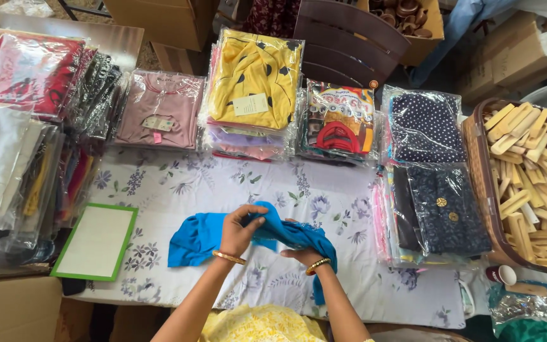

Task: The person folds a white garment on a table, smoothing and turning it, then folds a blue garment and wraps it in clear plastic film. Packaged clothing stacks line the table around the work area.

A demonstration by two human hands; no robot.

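A bright blue garment [194,240] lies bunched on the flowered white cloth [235,183] in front of me. My left hand [240,228] grips a fold at the middle of the garment, fingers curled over its top. Under the garment's right part sits my right hand [303,254], palm up, with the blue fabric draped over it. Each wrist carries a gold bangle. The garment's left end rests flat on the cloth.
Stacks of bagged clothes line the back and left: a yellow one [257,76], a pink one [159,107], dark dotted ones [435,190]. A brown basket [479,164] of wooden pieces stands at right. A green-edged white board [96,240] lies at left.
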